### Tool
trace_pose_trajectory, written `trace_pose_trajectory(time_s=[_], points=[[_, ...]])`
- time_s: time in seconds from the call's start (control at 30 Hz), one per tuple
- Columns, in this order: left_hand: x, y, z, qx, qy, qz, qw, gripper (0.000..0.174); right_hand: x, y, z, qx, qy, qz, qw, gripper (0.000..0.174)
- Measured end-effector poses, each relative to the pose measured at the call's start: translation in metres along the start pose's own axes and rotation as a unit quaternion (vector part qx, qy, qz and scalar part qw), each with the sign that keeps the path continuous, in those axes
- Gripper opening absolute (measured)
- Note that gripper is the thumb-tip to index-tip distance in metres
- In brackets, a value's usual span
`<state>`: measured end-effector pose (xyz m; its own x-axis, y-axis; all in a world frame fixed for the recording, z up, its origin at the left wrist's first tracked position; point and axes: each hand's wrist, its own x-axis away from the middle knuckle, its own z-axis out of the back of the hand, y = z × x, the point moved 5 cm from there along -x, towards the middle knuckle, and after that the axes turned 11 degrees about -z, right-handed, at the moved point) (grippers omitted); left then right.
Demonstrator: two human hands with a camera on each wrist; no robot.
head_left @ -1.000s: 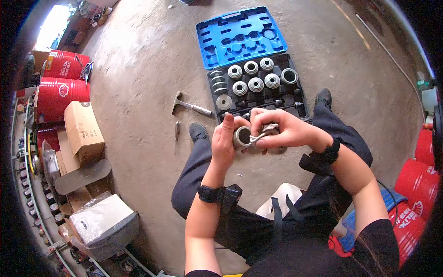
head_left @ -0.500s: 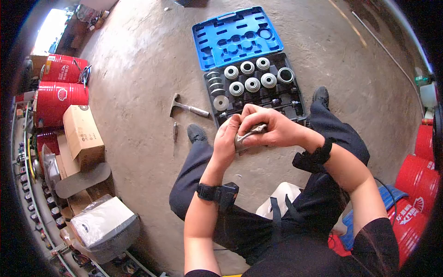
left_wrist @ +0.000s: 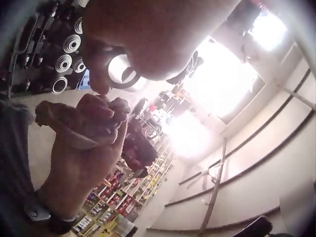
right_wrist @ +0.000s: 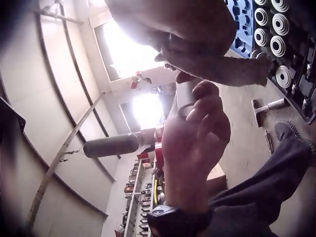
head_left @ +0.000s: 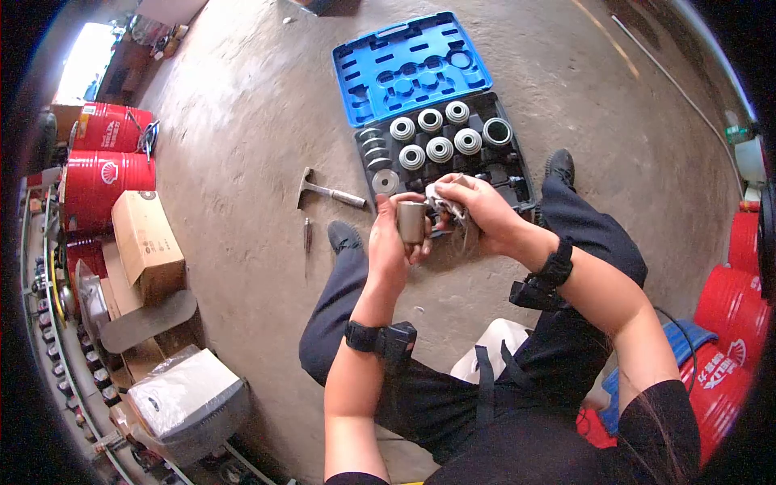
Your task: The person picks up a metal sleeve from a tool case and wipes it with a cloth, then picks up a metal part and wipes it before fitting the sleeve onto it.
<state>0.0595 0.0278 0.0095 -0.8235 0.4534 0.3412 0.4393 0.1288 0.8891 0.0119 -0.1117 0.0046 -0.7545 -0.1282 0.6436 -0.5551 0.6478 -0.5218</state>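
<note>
Head view, with both wrist views. The left hand holds a short metal sleeve in front of the person's knees, above the near edge of the open tool case. Its fingers are curled round the far side and the thumb is pressed on the near side. Since 1 second ago the sleeve has been turned: its open end then faced up at the camera, and its wall now shows side-on. In the left wrist view the open end points toward the right hand. The right hand, which 1 second ago worked a thin metal tool in the sleeve's mouth, has drawn back to just beside it. Its fingers are bunched tight on what looks like a pale rag; the tool itself cannot be made out with certainty. Judged from this, the work at the mouth has paused and the sleeve is being held for inspection or wiping. A hammer lies on the floor to the left of the case.
</note>
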Motion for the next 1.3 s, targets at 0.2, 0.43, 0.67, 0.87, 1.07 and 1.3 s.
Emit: trace_pose_trajectory(time_s=[0.2,0.43,0.67,0.87,1.07,1.3], points=[[0.000,-0.011,0.002,0.076,-0.002,0.095,0.993,0.047,-0.001,0.002,0.000,0.045,-0.006,0.021,0.999,0.021],[0.004,0.010,-0.012,-0.001,-0.077,-0.046,0.996,0.042,0.005,-0.010,-0.007,0.185,0.034,0.180,0.966,0.023],[0.000,0.009,-0.003,-0.135,-0.080,-0.109,0.982,0.050,0.016,-0.023,-0.011,0.313,0.057,0.309,0.896,0.018],[0.004,0.005,0.004,-0.185,-0.116,-0.119,0.969,0.051,0.014,-0.025,-0.016,0.387,0.054,0.318,0.864,0.027],[0.009,0.006,0.000,-0.147,-0.120,-0.072,0.979,0.049,0.019,-0.022,-0.024,0.432,0.042,0.372,0.821,0.031],[0.013,0.009,-0.003,-0.255,-0.111,-0.169,0.946,0.043,0.019,-0.032,-0.022,0.445,0.068,0.373,0.811,0.029]])
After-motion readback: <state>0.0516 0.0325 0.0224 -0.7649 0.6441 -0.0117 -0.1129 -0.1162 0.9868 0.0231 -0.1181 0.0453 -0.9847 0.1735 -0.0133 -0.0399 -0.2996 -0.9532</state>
